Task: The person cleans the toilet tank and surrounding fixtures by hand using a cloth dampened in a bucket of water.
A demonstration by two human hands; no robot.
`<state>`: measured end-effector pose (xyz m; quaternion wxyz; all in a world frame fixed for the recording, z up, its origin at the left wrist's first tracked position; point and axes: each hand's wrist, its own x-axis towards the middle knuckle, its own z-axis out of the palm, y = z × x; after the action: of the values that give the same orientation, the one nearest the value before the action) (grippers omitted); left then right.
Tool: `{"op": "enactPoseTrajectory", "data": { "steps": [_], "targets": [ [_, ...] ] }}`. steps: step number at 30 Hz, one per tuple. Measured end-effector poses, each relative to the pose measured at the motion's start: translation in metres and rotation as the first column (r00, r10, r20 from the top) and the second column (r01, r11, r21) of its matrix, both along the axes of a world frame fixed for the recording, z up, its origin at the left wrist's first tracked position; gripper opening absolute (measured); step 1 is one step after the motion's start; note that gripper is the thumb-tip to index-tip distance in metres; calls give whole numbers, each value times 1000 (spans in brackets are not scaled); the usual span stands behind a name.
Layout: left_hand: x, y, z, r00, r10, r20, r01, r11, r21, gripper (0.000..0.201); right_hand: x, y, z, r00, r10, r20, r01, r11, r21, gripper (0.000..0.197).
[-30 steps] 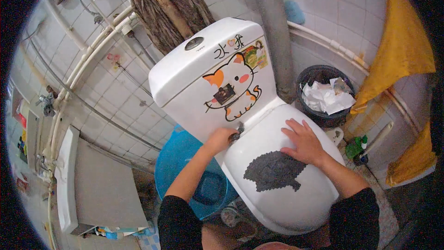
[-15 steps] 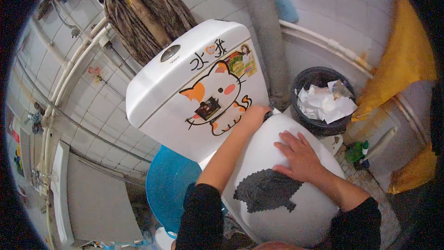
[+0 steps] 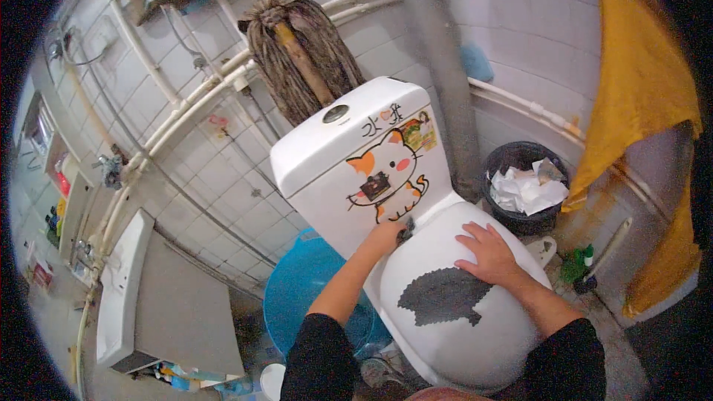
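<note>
A white toilet with its lid (image 3: 483, 349) down stands before me. My left hand (image 3: 388, 237) is closed at the left part of the gap between the lid and the tank (image 3: 319, 193). A small dark thing shows at its fingertips, too little of it to name. Spread flat on the lid's right side, my right hand (image 3: 488, 254) holds nothing. Beside it is a dark grey sticker (image 3: 444, 297) with a jagged edge. The tank front carries a cat sticker (image 3: 405, 171).
A black bin (image 3: 520, 219) holding crumpled white paper stands right of the toilet, near a green brush (image 3: 575, 263). A blue tub (image 3: 301, 282) sits on the left, below a sink (image 3: 122, 289). A mop (image 3: 297, 52) hangs behind the tank. Yellow cloth (image 3: 639, 89) hangs at right.
My left hand has slid left along the lid's back edge, away from the bin side. My right hand still rests flat on the lid. The view has shifted, showing more wall.
</note>
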<state>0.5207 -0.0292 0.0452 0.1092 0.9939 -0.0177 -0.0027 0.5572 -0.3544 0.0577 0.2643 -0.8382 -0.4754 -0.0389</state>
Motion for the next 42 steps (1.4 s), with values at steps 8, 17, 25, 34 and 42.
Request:
{"op": "enactPoseTrajectory", "data": {
  "steps": [8,17,25,34,42],
  "targets": [
    [-70,3,11,997,-6,76,11,998,-61,28,-2,-4,-5,999,-22,26,24,999,-48,66],
    [37,-20,2,984,-140,114,141,990,-2,32,2,4,-2,999,20,31,-20,1000,9,71],
    [89,-66,11,993,-103,53,104,995,-7,31,1,4,-8,994,11,110,-14,1000,27,70],
    [116,-60,-21,984,-121,134,138,982,-127,28,5,0,-7,998,-3,65,2,1000,9,62],
    [8,-16,-8,994,41,100,-31,994,-100,29,2,-1,-1,1000,1,28,-3,998,65,60]
  ]
}}
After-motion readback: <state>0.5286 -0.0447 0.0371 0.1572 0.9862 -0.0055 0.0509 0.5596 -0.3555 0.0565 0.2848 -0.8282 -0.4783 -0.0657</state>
